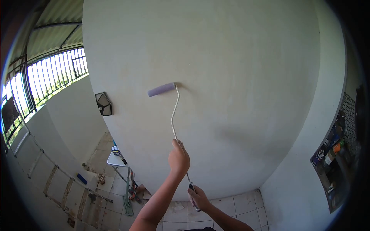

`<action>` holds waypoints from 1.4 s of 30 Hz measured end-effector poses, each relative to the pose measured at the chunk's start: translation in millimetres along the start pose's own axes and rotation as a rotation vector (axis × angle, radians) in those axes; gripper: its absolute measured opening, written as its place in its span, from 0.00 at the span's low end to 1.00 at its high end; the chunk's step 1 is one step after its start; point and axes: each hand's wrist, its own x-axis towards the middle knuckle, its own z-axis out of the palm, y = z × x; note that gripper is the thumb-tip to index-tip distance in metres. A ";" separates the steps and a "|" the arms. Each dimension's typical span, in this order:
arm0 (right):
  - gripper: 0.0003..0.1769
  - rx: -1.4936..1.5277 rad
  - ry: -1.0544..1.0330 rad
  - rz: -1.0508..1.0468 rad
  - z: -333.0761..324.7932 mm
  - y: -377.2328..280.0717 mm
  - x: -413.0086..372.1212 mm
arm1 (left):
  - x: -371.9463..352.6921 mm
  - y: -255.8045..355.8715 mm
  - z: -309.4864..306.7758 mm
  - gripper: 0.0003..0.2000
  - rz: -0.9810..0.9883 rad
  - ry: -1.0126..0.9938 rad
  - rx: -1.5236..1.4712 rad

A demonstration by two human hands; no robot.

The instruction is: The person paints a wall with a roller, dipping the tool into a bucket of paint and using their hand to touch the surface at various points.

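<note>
A paint roller [174, 119] is raised in front of the pale wall [239, 77], and its lilac sleeve [162, 89] lies against the wall, slightly tilted. My left hand [179, 158] is closed around the white-coated rod just below its bends. Lower down, my right hand [199, 197] grips the dark handle, part of which is hidden by the fingers. Faint patchy tones show on the wall around the sleeve, and a soft shadow falls to the right.
A dark-framed wall lamp [103, 104] is fixed at the wall's left edge. On the left, a ladder [46, 154] and a small white step stool [116, 159] stand over the tiled floor [177, 216]. Bottles crowd a shelf opening [327, 158] at right.
</note>
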 end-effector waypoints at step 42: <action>0.30 -0.025 0.292 -0.551 -41.1 -272.4 139.1 | 271.4 245.3 3.7 0.32 0.678 0.807 0.230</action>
